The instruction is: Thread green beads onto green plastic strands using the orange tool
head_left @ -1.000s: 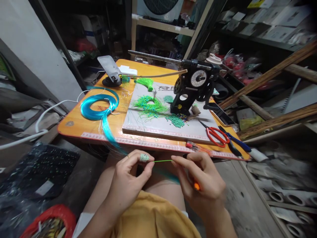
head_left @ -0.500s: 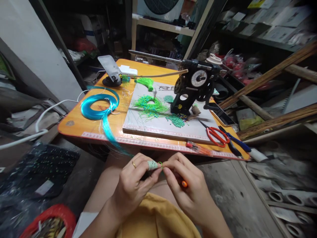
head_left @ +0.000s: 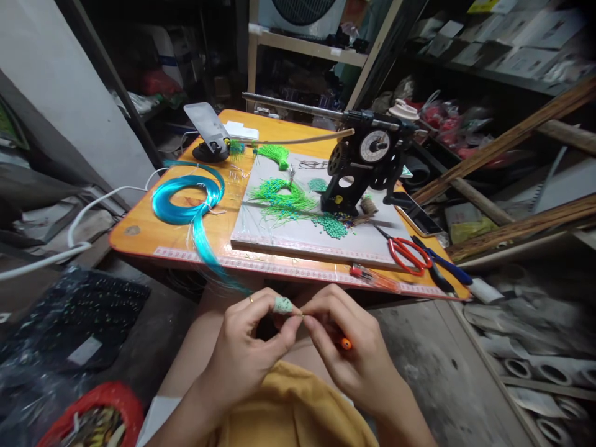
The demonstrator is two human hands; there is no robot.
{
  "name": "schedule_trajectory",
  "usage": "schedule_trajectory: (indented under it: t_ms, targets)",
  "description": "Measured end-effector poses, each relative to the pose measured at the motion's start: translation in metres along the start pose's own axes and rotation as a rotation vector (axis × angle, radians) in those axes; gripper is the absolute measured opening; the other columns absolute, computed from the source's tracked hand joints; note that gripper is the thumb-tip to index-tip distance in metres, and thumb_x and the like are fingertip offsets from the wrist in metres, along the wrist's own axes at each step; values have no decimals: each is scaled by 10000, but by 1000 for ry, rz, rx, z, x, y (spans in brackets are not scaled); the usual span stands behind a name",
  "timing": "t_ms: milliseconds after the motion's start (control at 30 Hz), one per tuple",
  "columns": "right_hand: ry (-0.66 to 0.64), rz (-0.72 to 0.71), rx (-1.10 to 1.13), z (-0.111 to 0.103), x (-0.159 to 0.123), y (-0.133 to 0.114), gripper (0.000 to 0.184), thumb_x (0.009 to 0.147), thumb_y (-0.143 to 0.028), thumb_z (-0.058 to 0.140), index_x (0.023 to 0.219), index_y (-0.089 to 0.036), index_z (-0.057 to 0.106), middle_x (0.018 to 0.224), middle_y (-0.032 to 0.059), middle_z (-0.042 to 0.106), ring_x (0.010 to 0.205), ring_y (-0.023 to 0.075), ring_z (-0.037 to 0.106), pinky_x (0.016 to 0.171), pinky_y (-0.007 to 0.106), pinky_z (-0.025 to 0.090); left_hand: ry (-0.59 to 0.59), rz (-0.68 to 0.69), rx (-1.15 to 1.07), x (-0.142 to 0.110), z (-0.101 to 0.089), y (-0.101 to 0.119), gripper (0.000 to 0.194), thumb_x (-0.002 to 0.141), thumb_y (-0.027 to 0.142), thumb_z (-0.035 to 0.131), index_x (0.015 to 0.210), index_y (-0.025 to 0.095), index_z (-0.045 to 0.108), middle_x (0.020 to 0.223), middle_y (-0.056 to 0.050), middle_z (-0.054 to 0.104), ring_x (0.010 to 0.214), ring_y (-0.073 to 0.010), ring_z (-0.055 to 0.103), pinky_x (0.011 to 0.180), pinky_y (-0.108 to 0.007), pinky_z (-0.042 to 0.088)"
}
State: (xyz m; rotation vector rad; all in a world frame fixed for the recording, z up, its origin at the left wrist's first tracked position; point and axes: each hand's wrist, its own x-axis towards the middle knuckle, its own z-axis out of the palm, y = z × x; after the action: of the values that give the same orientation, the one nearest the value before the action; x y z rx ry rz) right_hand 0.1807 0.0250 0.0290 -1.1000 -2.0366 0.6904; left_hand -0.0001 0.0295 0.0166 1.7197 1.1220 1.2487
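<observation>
In front of my lap, my left hand (head_left: 261, 338) pinches thumb to index finger, and a speckled pale-green wrap (head_left: 282, 305) covers that index fingertip. Its tips meet those of my right hand (head_left: 347, 338), which is also closed in a pinch. Between them only a tiny bit of thin green line (head_left: 302, 315) shows; the fingers cover the rest. An orange-ended tool (head_left: 346, 343) pokes out of my right palm, its shaft hidden by the fingers. A teal fibre bundle (head_left: 205, 239) hangs over the table edge towards my left hand.
On the orange table (head_left: 135, 231) a white board (head_left: 261, 234) carries green strands (head_left: 282, 202), turquoise beads (head_left: 333, 227) and a black geared machine (head_left: 361, 161) with a long rod. Red-handled scissors (head_left: 410, 256), a red cutter (head_left: 375, 278) and blue-handled pliers (head_left: 442, 267) lie front right.
The small green loop that stood between my fingertips has drawn down to a barely visible bit. My left hand has shifted slightly, with its thumb and index finger more rounded.
</observation>
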Motion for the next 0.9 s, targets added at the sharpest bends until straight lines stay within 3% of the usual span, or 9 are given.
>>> schedule_trajectory:
  t_ms: [167,333,533,667,900]
  targets:
    - [35,-12,24,5,-2,1,131,932,-86,534,958,-207,576,870,24,542,686,137,536,570,249,439,-50,-259,-198,1,0,0,111,835,166,672,727,173,647,674,3,628,622,-124,580,534,-195,447]
    - [75,104,142,14,-8,3,116,957,-158,573,1001,-214,665,856,22,585,746,146,577,617,252,447,29,-479,-487,1,0,-10,144,794,225,735,723,158,628,656,19,625,619,-103,575,607,-190,483]
    - [-66,268,313,29,-10,-4,81,882,-223,676,855,-181,739,763,19,577,650,135,554,529,234,419,36,-538,-642,1,2,-18,232,793,330,777,740,159,631,643,26,630,584,-93,549,574,-184,469]
    - [-63,255,292,31,-10,-5,140,885,-182,652,758,-178,709,715,6,560,623,123,531,517,226,402,47,-532,-593,1,3,-17,239,776,336,791,730,158,639,632,18,635,585,-105,553,568,-197,461]
    - [-100,254,276,27,-13,-8,141,888,-175,646,756,-181,697,722,8,568,626,124,528,519,234,381,50,-516,-589,1,2,-17,208,785,303,782,726,159,645,626,29,636,589,-96,559,598,-190,464]
